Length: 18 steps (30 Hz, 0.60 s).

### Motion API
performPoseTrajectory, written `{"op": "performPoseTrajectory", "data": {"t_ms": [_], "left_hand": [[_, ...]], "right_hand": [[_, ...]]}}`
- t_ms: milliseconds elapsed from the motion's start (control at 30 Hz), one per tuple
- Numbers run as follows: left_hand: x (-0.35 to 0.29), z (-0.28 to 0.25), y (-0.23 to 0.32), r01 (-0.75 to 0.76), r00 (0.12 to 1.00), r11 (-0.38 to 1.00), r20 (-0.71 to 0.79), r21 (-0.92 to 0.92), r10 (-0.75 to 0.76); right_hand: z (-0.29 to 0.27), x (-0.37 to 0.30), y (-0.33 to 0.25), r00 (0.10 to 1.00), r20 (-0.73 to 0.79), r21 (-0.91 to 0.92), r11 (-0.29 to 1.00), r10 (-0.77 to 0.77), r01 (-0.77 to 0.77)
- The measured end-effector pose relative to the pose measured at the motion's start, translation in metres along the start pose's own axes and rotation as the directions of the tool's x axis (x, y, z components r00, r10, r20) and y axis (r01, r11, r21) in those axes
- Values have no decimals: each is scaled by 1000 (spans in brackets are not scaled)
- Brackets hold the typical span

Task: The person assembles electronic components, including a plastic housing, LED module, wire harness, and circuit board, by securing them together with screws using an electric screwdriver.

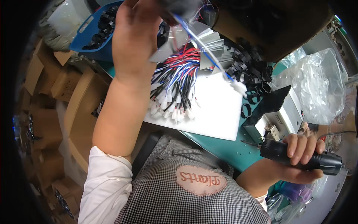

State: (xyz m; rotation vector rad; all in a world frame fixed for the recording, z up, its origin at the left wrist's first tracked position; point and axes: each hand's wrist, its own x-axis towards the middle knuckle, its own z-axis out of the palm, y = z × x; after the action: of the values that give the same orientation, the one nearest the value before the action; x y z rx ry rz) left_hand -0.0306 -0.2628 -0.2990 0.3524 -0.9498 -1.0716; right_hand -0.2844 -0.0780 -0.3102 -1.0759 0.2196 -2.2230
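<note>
My left hand [136, 33] is raised at the top, closed on a blurred dark part [181, 6]; its exact kind is unclear. Blue and white wires [203, 46] trail from that part to a white connector [238, 89]. Beneath lies a bundle of red, blue, white and black wires [177, 74] with white plugs, resting on a white foam sheet [218, 108]. At the lower right, my right hand [302, 156] wraps around a black electric screwdriver [276, 151], its thin bit pointing left toward the table.
A metal box-like device with a black panel [285, 112] stands beyond the screwdriver. Black ring-shaped parts [250, 67] pile on the green table [238, 153]. A blue basket [80, 41] holds more black parts. Clear plastic bags [317, 86] lie right; cardboard boxes [80, 108] stand left.
</note>
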Motion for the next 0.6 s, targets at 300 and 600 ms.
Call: {"op": "performPoseTrajectory", "data": {"t_ms": [300,600], "left_hand": [[8,-72,64,-494,804,223,343,840,486],[-32,-153,88,-50,989,890,144,453,-18]], "right_hand": [[-12,-13,19,976,-52,-132,968,210,-215],[-18,-22,39,950,-40,-143,939,310,-312]]}}
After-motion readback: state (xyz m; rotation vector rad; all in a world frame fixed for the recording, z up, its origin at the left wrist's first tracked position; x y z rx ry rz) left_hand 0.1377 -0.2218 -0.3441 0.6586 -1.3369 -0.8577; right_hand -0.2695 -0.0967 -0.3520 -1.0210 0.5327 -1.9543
